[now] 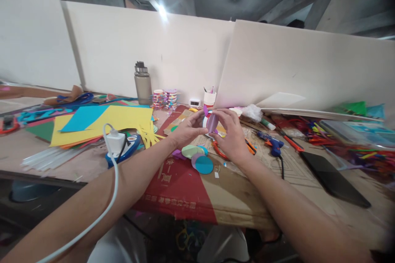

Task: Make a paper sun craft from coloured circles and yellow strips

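Between both hands, above the cardboard, is a small round paper piece [212, 123] with a purple disc face, a white and red part and a purple strip sticking up. My left hand [187, 130] grips it from the left with thumb and fingers. On the other side my right hand [230, 133] has its fingers curled round the purple disc. Just below the hands lie loose paper circles, among them a blue circle [204, 165] and a pale green circle [190, 151]. Orange-handled scissors [218, 152] rest partly hidden behind my right hand.
A blue glue gun [274, 144] and a black flat device [333, 177] lie at the right. Leftward are yellow paper [123, 121], a blue power strip [131, 148] and clear sticks [55, 157]. A bottle [143, 86], disc stacks [158, 99] and a pen cup [210, 99] stand behind.
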Demonstrator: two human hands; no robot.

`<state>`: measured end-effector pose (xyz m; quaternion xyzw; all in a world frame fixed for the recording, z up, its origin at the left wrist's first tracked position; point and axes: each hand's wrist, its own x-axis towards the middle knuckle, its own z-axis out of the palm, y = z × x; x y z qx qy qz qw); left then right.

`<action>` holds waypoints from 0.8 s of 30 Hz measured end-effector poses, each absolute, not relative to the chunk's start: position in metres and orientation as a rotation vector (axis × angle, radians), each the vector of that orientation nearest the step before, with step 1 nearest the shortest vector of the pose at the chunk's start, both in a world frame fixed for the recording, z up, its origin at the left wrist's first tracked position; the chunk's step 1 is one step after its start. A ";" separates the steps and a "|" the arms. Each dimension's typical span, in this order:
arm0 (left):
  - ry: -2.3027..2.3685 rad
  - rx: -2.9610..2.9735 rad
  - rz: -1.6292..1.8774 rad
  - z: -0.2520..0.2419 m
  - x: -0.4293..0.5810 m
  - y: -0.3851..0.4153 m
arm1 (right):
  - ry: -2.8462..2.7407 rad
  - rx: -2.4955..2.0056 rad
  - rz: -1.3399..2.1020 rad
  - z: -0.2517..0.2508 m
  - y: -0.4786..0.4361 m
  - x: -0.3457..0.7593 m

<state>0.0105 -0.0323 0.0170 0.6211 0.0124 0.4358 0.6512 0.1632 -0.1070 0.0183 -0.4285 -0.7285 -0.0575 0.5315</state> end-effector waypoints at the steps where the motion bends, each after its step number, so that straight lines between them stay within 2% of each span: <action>1: 0.025 1.416 0.988 0.017 0.010 -0.032 | -1.737 -1.011 -0.146 0.018 -0.107 0.163; 8: 0.016 1.431 0.972 0.014 0.008 -0.025 | -1.762 -0.994 -0.320 0.015 -0.105 0.165; 16: 0.034 1.479 1.006 0.016 0.007 -0.026 | -1.757 -0.911 -0.159 0.014 -0.105 0.163; 24: 0.036 1.493 0.975 0.018 0.006 -0.028 | -1.703 -1.049 -0.135 0.012 -0.102 0.165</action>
